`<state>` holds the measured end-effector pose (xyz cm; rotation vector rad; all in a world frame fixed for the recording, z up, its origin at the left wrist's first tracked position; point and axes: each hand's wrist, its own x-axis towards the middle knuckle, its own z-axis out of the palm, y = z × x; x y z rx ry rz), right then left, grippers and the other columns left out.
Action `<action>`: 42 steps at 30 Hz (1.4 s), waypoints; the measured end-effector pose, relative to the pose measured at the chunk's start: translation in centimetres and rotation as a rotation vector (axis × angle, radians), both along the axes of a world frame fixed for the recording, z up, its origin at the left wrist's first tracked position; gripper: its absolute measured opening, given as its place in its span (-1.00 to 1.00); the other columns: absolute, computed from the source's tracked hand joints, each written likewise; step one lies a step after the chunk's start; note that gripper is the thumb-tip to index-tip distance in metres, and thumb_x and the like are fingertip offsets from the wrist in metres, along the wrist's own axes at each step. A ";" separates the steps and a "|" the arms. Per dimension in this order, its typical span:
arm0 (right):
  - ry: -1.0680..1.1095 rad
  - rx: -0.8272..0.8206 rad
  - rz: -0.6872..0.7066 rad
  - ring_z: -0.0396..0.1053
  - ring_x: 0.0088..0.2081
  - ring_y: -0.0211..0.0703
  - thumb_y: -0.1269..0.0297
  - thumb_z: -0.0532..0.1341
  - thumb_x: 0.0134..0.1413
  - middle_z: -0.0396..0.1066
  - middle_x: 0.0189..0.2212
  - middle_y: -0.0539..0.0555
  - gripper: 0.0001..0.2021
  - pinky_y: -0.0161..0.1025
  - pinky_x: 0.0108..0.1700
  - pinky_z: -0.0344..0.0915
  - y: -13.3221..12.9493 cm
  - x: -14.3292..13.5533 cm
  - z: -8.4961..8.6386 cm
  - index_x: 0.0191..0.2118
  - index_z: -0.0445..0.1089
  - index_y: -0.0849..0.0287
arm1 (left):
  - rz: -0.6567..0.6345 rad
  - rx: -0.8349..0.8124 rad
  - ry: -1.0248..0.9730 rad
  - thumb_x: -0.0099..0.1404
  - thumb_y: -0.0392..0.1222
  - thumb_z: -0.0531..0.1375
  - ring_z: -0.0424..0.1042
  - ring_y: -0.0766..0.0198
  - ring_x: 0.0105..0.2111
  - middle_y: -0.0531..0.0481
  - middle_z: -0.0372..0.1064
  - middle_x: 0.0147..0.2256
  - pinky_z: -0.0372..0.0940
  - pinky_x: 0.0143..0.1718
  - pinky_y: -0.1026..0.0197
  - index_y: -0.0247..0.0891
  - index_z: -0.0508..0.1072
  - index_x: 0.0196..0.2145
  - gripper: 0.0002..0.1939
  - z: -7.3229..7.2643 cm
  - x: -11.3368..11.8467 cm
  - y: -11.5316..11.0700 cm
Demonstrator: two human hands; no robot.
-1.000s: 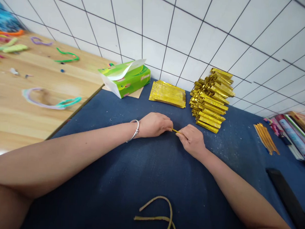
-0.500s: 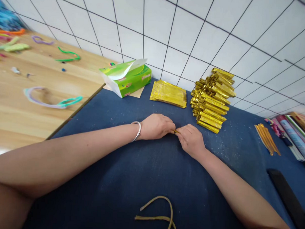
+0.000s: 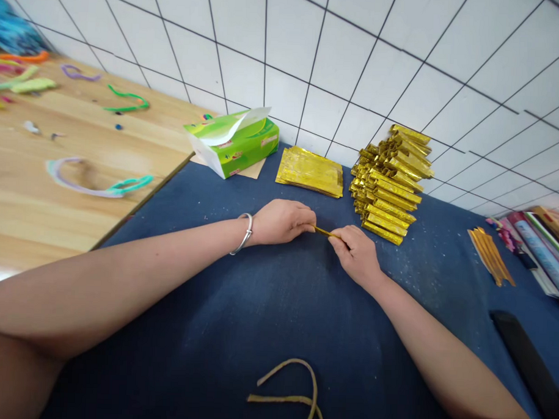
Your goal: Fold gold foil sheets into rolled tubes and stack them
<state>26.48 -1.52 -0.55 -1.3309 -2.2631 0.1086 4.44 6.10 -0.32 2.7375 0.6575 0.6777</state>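
A thin gold strip (image 3: 324,232) stretches between my two hands above the blue table surface (image 3: 267,307). My left hand (image 3: 286,223), with a silver bracelet (image 3: 248,234) at the wrist, pinches its left end. The fingers of my right hand (image 3: 354,252) are closed on the right end. Behind my hands lies a flat stack of gold sheets (image 3: 311,171). To the right of that stack is a pile of folded gold pieces (image 3: 390,186). A bent tan cord (image 3: 313,388) lies near the bottom edge.
A green tissue box (image 3: 245,144) stands by the tiled wall. On the wooden table (image 3: 172,117) at left are colourful fuzzy stems. At right lie orange strips (image 3: 492,256), several books (image 3: 541,246) and a long black object (image 3: 526,365).
My hands have moved apart, the left one leftward and slightly up, the right one slightly right. More of the gold strip shows between them.
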 end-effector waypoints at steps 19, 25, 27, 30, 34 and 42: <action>-0.287 0.144 0.098 0.23 -0.31 -0.13 0.35 -0.02 0.22 0.38 -0.37 0.13 -0.80 -0.16 -0.20 0.20 -0.3 -0.9 -0.4 -0.25 0.34 0.22 | -0.042 0.197 0.118 0.31 -0.23 -0.01 0.33 0.32 -0.38 0.02 0.34 -0.43 0.18 -0.34 0.29 -0.26 0.35 -0.41 -0.80 0.2 1.4 -1.8; -0.271 0.116 0.098 0.21 -0.35 -0.16 0.35 -0.01 0.21 0.36 -0.43 0.09 -0.79 -0.19 -0.24 0.19 -0.5 -0.8 -0.3 -0.32 0.34 0.18 | -0.072 0.155 0.110 0.32 -0.22 -0.01 0.35 0.31 -0.35 0.02 0.36 -0.41 0.19 -0.31 0.29 -0.26 0.38 -0.37 -0.80 0.0 1.5 -1.7; -0.230 0.113 0.100 0.21 -0.35 -0.17 0.34 -0.01 0.21 0.36 -0.43 0.08 -0.80 -0.20 -0.23 0.19 -0.4 -0.7 -0.3 -0.30 0.35 0.17 | -0.080 0.122 0.100 0.32 -0.20 -0.01 0.35 0.32 -0.34 0.02 0.37 -0.39 0.20 -0.29 0.30 -0.25 0.40 -0.34 -0.79 -0.1 1.3 -1.5; -0.173 0.107 0.096 0.23 -0.33 -0.17 0.33 0.01 0.21 0.37 -0.41 0.07 -0.82 -0.20 -0.21 0.19 -0.3 -0.4 -0.4 -0.27 0.34 0.17 | -0.082 0.053 0.073 0.33 -0.16 0.01 0.37 0.33 -0.31 0.02 0.40 -0.34 0.20 -0.28 0.31 -0.23 0.41 -0.27 -0.80 -0.1 1.0 -0.9; -0.140 0.089 0.066 0.24 -0.34 -0.18 0.32 0.02 0.20 0.36 -0.42 0.07 -0.83 -0.20 -0.22 0.19 -0.2 0.2 -0.5 -0.27 0.35 0.18 | -0.066 -0.052 0.016 0.33 -0.14 0.02 0.37 0.36 -0.30 0.03 0.41 -0.30 0.20 -0.26 0.35 -0.23 0.41 -0.25 -0.79 0.0 0.5 -0.1; -0.138 0.074 0.035 0.23 -0.35 -0.18 0.31 0.01 0.21 0.33 -0.44 0.06 -0.81 -0.21 -0.23 0.18 -0.2 0.5 -0.4 -0.30 0.35 0.19 | -0.065 -0.195 -0.015 0.31 -0.15 0.04 0.36 0.36 -0.30 0.04 0.40 -0.32 0.19 -0.26 0.35 -0.25 0.42 -0.27 -0.81 -0.5 0.0 1.1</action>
